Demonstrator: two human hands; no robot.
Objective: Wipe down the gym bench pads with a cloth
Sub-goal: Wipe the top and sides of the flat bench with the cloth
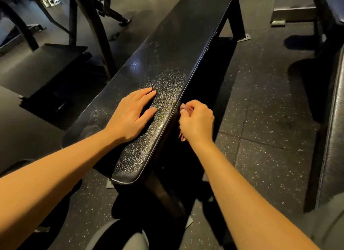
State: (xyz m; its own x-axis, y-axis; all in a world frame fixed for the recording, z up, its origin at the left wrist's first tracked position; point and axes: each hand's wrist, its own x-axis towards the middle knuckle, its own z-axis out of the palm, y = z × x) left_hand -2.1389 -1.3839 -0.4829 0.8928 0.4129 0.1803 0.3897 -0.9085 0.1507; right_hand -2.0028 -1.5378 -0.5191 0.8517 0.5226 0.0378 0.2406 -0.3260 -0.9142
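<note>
Speckled rubber floor (260, 100) all round, and the light is dim. Black bench pad (167, 63) runs up the middle, with the left hand (130, 115) flat on top, fingers straight and a little spread. Right hand (197, 121) sits against the pad's side edge, just beside the left, fist curled round a pinkish cloth (182, 136). Only a frayed scrap peeks out below the fist; the rest is hidden. Beyond the right hand another padded bench (335, 138) is cut off at the edge. Past the left hand are dark machine frames (96, 35), hard to make out.
</note>
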